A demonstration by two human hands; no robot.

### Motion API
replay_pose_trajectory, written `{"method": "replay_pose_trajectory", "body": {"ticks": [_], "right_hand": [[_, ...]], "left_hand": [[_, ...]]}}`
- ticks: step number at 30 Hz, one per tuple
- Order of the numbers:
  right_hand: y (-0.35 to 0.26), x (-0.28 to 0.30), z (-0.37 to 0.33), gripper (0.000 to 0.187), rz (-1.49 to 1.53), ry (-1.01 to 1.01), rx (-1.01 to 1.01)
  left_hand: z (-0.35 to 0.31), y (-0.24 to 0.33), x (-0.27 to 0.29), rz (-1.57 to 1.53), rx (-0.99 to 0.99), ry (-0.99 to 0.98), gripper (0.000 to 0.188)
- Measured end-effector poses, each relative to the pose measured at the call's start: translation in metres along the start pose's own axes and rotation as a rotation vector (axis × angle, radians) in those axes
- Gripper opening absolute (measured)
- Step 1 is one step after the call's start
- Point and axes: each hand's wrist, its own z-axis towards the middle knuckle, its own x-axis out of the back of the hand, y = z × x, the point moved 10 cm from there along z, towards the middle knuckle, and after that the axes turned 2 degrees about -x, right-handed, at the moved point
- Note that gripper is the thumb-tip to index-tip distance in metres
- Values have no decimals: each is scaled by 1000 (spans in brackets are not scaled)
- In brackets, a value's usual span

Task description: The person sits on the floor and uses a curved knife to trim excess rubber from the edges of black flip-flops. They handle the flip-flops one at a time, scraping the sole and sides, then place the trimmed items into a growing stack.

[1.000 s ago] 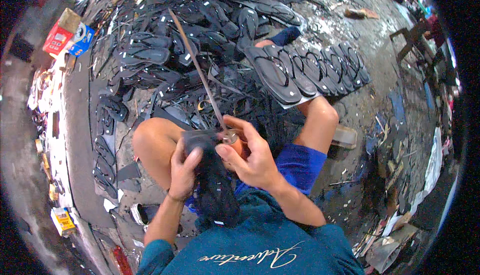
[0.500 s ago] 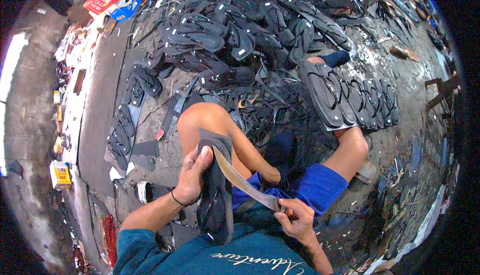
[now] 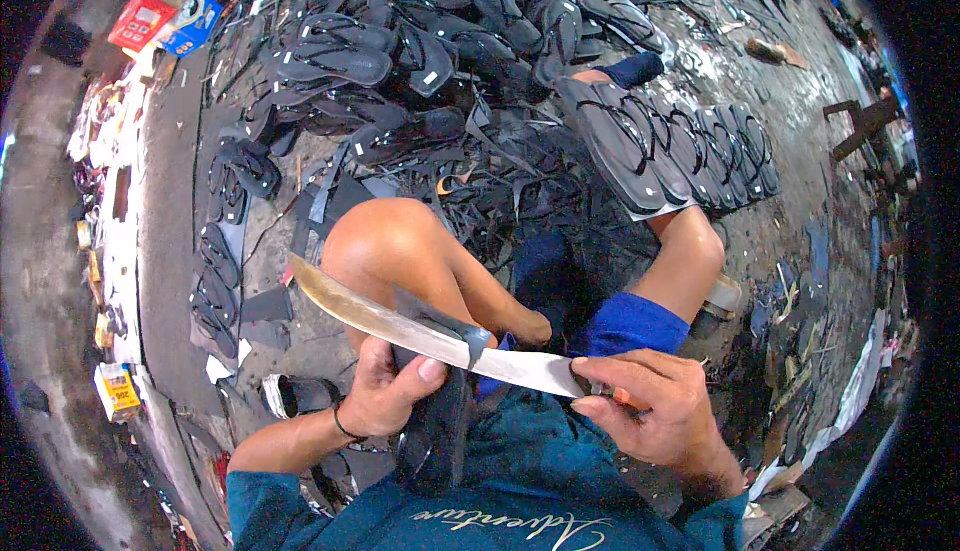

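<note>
My left grip (image 3: 385, 396) is closed on the black sandal (image 3: 435, 441), thumb pressed over the upper face and fingers wrapped at its side, while my right grip (image 3: 655, 406) is closed round the handle of the long curved knife (image 3: 400, 329), a bit of orange showing between the fingers. The sandal lies lengthwise in front of my shirt (image 3: 500, 496), its far end crossed by the blade, with a grey flap lapping over the metal. I judge it light, bendy and not slippery, so the far end would sag unless pinched firmly through its thickness, well back from the steel. The knife looks stiff and heavier, safest taken by the handle alone. My left thumb sits just beside the blade, and the tip reaches out past the sandal near my bare left knee (image 3: 385, 236), so room on that side is tight. Further right, beyond my right knee (image 3: 705, 241), the floor (image 3: 790, 131) gives more space; ahead, the heap of sandals (image 3: 345, 56) stands well apart.
</note>
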Motion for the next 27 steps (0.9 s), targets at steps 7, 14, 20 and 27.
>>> {"method": "replay_pose_trajectory", "body": {"ticks": [7, 14, 20, 27], "right_hand": [[-14, 2, 37, 29, 106, -233, -10], [-11, -19, 65, 40, 593, -335, 75], [46, -50, 39, 46, 986, -36, -123], [53, -39, 11, 46, 717, 253, -70]], "left_hand": [[3, 8, -32, 137, 73, -101, 44], [34, 93, -52, 417, -49, -297, 28], [-13, 84, -46, 477, -154, -460, 38], [62, -8, -49, -870, -151, 429, 53]]}}
